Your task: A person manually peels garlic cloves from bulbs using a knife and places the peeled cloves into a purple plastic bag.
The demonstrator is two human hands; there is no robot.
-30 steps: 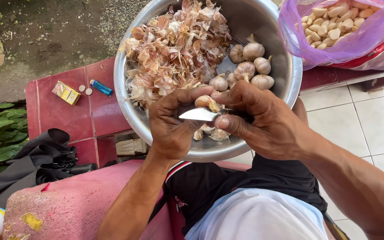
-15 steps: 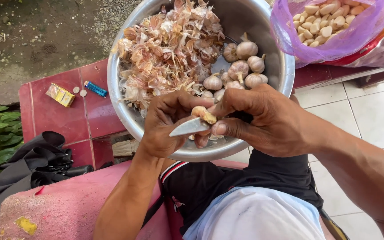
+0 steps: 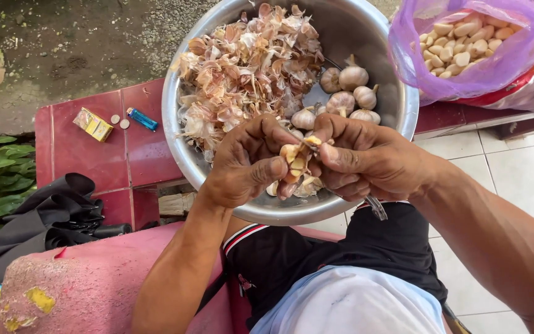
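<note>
Over the near rim of a steel bowl (image 3: 174, 133), my left hand (image 3: 245, 167) pinches a garlic clove (image 3: 295, 159) between thumb and fingers. My right hand (image 3: 369, 158) touches the same clove with its fingertips while gripping a knife, whose metal end (image 3: 376, 208) sticks out below the palm. The bowl holds a heap of papery garlic skins (image 3: 248, 68) on its left side and several whole garlic bulbs (image 3: 347, 93) on its right. A few bits of skin lie under my hands.
A purple plastic bag of peeled cloves (image 3: 465, 43) sits at the upper right. On the red tiled ledge (image 3: 88, 161) lie a yellow box (image 3: 93, 124), two coins (image 3: 119, 121) and a blue lighter (image 3: 141, 119). Black cloth (image 3: 50, 216) and a pink surface (image 3: 81, 278) lie at the lower left.
The knife blade, earlier laid across under the clove between both hands, has swung down below my right palm. Both hands now pinch the clove with their fingertips.
</note>
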